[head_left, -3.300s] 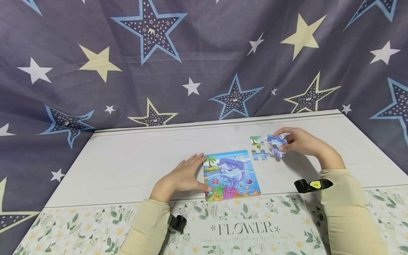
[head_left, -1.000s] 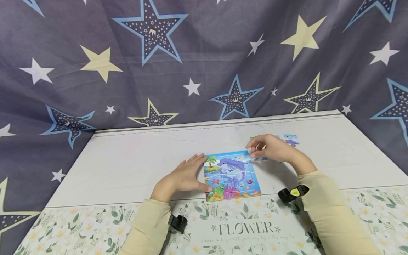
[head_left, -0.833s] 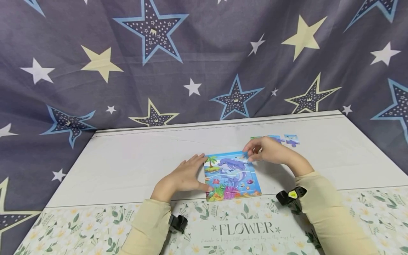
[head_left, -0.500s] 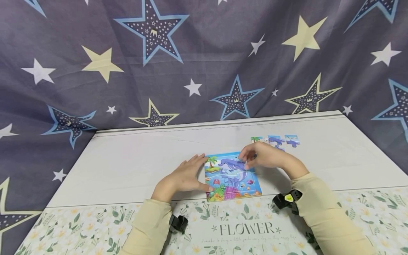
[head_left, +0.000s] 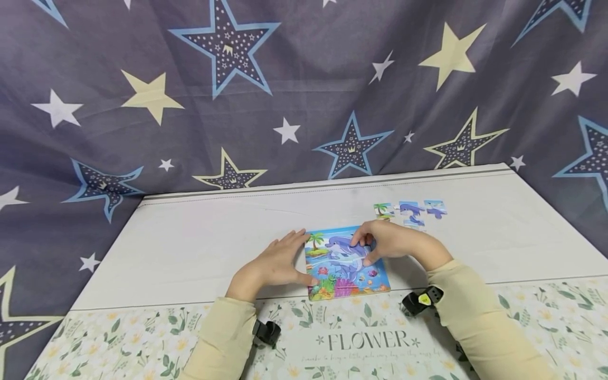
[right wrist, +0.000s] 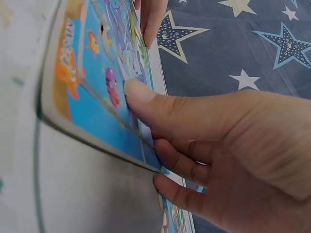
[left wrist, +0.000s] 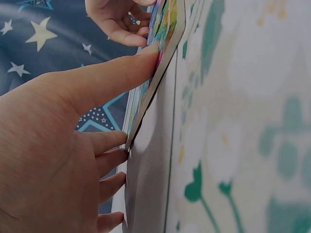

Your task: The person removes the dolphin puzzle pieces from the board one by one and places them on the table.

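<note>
We saw the left grip (head_left: 274, 261) unclenched against the dolphin puzzle (head_left: 345, 266); whether the right grip (head_left: 388, 241) pinched anything, we couldn't tell. Uneven pressing risked skewing it.

a dark grey cloth (head_left: 313, 74) strewn with white, yellow and blue-edged stars (head_left: 452, 50) hangs behind and on both sides of a white tabletop (head_left: 199, 232) — a leafy floral strip (head_left: 119, 338) lettered "flower" along its near side — in soft light.
</note>
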Available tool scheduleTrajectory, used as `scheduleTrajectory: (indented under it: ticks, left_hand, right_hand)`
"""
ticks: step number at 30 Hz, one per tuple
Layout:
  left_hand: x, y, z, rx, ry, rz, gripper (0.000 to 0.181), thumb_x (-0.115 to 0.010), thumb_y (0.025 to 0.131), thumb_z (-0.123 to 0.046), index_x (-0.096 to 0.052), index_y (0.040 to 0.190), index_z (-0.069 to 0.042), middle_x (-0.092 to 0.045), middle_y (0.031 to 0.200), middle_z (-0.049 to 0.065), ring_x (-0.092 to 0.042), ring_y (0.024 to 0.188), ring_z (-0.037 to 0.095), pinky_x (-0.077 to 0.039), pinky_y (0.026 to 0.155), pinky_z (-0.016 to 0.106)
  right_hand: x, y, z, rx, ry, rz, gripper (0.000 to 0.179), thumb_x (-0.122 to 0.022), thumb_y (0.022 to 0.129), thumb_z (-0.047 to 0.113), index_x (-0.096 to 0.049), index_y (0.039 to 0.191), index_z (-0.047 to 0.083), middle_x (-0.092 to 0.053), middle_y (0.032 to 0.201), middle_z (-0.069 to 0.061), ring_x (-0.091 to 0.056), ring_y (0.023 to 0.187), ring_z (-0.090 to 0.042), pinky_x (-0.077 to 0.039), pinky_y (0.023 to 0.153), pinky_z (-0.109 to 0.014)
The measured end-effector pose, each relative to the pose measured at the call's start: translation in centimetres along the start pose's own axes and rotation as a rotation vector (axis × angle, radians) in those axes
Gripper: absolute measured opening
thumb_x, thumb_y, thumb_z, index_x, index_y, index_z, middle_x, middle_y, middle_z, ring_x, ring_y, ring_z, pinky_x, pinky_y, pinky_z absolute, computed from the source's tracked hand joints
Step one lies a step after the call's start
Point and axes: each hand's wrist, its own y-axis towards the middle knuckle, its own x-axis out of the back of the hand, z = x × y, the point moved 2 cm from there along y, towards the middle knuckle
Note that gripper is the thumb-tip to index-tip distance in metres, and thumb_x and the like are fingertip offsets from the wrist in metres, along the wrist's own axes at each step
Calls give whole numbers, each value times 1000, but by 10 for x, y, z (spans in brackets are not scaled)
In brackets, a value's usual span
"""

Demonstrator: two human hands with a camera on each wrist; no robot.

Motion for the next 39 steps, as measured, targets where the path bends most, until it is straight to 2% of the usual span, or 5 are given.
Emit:
scheduleTrajectory:
  ticks: [5,13,19,30,39]
  left_hand:
    - [0,0,1,-3,-7,-3,107,-80,75,-49,-26,157,-7,-16,164,10,-9,151,28,-7,121,53]
    - [1,0,1,-4,-10,-2,107,-80,75,-48,-25,157,-7,-16,164,10,-9,151,28,-7,121,53]
    - [1,0,1,-2,-13,1,107,-80,75,-48,-25,157,-8,-15,165,9,-8,151,28,-7,121,52]
    - [0,0,0,0,-11,0,107,-80,75,-49,-25,157,-8,-16,165,9,-8,151,28,-7,121,52]
    - [0,0,1,-2,-13,-2,107,-81,75,-49,-25,157,-7,-16,164,10,-8,151,28,-7,121,52]
  right_hand:
    - [-2,0,2,9,-1,9,31,-82,79,5,-68,107,5,-55,91,-3,-48,84,-18,-44,74,-32]
    - [-2,0,5,85,28,12,33,-81,79,1,-61,104,6,-48,87,-4,-43,81,-19,-39,70,-32]
    - [-3,1,5,111,75,43,34,-78,80,-4,-56,103,7,-51,83,-3,-47,78,-18,-39,70,-31]
    - [-2,-1,4,75,107,54,33,-77,81,-4,-59,107,6,-61,82,0,-49,71,-14,-40,64,-28]
    - [2,-2,5,2,120,34,32,-79,81,-2,-63,108,4,-66,89,-2,-62,75,-14,-50,64,-28]
